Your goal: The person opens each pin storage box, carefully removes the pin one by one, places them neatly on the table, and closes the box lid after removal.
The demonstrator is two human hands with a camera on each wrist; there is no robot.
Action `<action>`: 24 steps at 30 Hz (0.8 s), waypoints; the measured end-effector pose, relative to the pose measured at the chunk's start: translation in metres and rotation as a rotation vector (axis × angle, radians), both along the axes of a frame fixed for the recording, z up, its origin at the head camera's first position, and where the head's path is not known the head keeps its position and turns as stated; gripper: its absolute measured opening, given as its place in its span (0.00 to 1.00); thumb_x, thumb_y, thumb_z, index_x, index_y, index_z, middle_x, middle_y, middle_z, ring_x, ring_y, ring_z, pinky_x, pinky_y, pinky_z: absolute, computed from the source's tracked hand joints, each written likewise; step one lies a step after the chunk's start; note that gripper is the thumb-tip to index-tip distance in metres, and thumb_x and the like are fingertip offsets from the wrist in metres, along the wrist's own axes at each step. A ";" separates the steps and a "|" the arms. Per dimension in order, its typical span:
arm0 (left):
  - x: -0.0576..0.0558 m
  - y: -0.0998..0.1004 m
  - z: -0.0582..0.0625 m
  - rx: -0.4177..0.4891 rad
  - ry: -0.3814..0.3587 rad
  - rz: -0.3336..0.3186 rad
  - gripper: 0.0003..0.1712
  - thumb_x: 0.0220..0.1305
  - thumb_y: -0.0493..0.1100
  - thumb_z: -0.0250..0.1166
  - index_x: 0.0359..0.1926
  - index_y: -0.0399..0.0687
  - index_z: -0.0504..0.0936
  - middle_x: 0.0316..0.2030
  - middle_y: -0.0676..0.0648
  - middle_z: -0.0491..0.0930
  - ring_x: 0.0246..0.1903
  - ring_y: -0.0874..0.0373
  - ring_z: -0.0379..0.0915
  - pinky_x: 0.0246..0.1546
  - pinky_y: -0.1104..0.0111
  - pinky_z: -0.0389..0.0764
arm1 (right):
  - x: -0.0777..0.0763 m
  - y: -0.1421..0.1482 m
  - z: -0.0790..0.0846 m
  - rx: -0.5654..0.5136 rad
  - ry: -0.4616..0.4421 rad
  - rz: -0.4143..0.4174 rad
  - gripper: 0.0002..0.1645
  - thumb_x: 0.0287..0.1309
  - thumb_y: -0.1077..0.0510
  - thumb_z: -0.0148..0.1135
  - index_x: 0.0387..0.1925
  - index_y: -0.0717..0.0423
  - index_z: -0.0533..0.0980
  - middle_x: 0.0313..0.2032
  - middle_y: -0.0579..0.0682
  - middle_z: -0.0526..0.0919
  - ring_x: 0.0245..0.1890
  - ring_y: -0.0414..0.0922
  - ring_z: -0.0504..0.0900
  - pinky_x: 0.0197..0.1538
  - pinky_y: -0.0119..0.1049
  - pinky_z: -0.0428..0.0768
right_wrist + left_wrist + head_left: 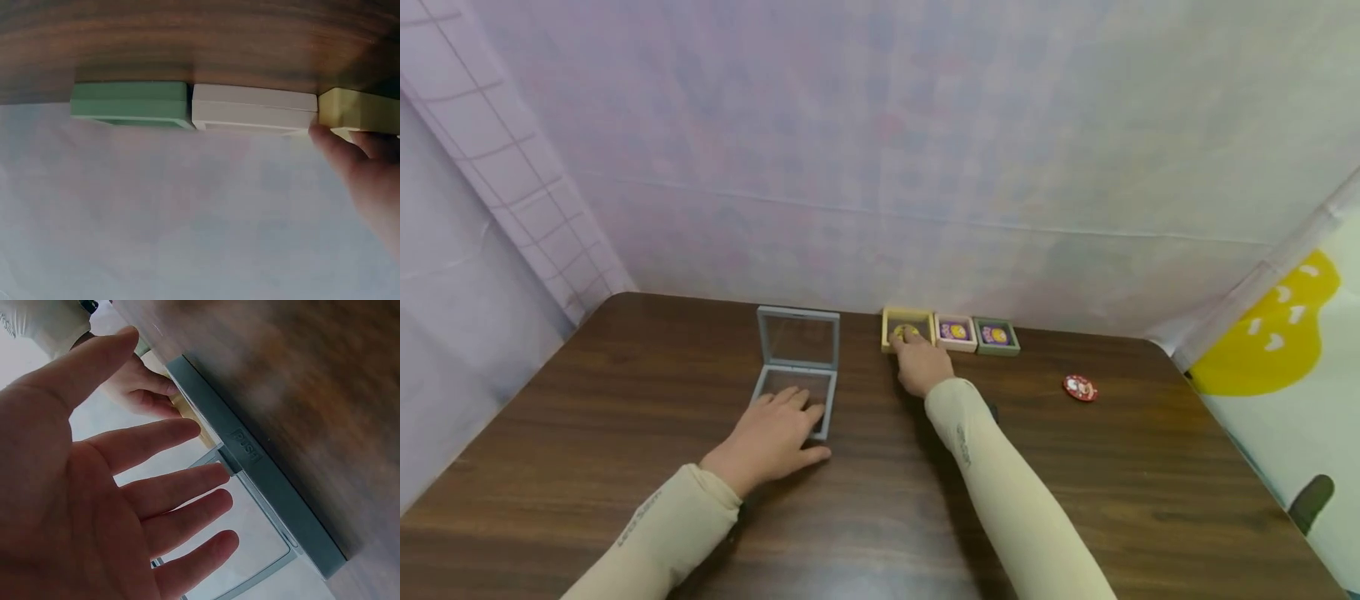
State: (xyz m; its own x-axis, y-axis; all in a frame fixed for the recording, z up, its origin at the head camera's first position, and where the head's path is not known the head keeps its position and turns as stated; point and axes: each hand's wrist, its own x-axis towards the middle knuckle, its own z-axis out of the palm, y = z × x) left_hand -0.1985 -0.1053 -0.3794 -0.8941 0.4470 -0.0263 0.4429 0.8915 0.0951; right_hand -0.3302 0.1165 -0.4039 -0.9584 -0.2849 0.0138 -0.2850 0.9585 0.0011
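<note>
My left hand point(771, 442) lies over the lower half of a grey hinged case point(798, 310), fingers straight and spread. The clear lid stands raised behind the hand; "PUSH" shows on the case's edge point(247, 445) in the left wrist view. Farther right, my right hand point(922, 365) holds a yellow display case point(886, 321) by its edges, partly covering a yellow round badge point(905, 331) inside. In the right wrist view one fingertip point(319, 133) is at the yellow case's corner, beside a pale pink case point(253, 100).
The pink case and a green case point(998, 350) stand in a row beside the yellow one, each with a purple-and-yellow badge inside. A red round badge point(1080, 387) lies to the right on the brown table point(1120, 483). A pale cloth backdrop point(880, 167) hangs along the far edge.
</note>
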 end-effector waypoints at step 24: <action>0.001 0.000 0.001 0.001 -0.007 -0.010 0.35 0.57 0.60 0.65 0.59 0.42 0.76 0.61 0.35 0.73 0.61 0.39 0.68 0.58 0.44 0.70 | 0.056 0.005 0.018 0.099 -0.012 0.150 0.27 0.62 0.60 0.50 0.63 0.45 0.70 0.65 0.56 0.71 0.55 0.54 0.80 0.39 0.51 0.82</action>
State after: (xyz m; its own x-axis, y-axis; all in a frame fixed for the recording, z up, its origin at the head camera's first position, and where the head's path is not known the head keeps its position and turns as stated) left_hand -0.1972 -0.1057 -0.3788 -0.8896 0.4556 -0.0318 0.4508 0.8871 0.0991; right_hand -0.2738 0.1213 -0.3855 -0.9050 -0.4242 -0.0328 -0.4254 0.9006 0.0892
